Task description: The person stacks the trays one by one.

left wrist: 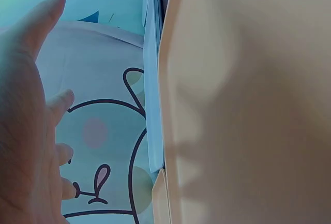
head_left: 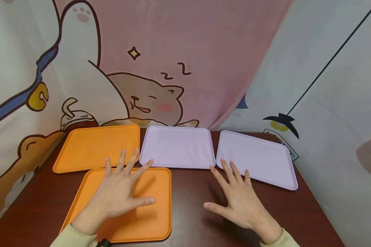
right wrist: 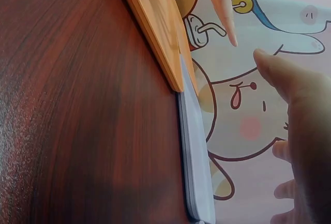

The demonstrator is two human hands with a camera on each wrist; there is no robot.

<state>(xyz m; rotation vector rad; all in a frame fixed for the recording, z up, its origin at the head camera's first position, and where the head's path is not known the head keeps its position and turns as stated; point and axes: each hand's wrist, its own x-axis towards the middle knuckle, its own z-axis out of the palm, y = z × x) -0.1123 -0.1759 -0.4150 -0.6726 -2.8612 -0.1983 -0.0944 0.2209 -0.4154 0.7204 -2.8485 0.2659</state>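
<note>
Left grip (head_left: pixel 119 188) spread over nearer orange tray (head_left: pixel 160 218), right grip (head_left: pixel 239 200) over table (head_left: pixel 187 199)

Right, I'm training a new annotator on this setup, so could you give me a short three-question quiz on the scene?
1. How many trays lie on the table?
2. True or false: the left hand and the right hand are both empty, fingers spread.
3. What colour is the middle tray of the back row: A orange, B pale lilac, C green?

Key: 1. four; 2. true; 3. B
</note>
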